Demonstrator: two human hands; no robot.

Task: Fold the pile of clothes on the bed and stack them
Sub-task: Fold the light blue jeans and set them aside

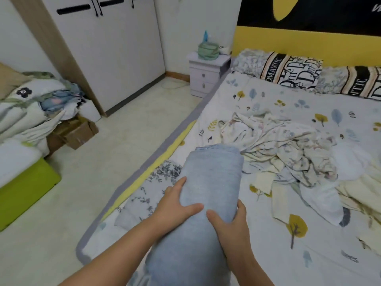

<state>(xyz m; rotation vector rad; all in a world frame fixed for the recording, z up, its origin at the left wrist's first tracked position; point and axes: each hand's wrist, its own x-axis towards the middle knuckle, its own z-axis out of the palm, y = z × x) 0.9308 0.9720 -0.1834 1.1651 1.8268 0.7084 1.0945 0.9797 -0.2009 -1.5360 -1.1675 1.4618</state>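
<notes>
Both hands hold a folded light-blue garment (208, 195), a long thick bundle that runs from the bottom of the view out over the bed (309, 254) near its left edge. The left hand (177, 205) grips the bundle's left side, thumb laid across the top and fingers curled round the flank; the right hand (228, 221) grips the right side the same way, thumb on top, fingers wrapped under and mostly hidden. Beneath the bundle, by the bed's left edge, lies a white cloth with dark floral print (156, 182). To the right, toward the middle of the bed, sits the unfolded pile of clothes (288, 149), crumpled cream and pale printed pieces. Two lettered pillows (288, 69) line the head edge; a white nightstand (206, 75) stands beside that corner
</notes>
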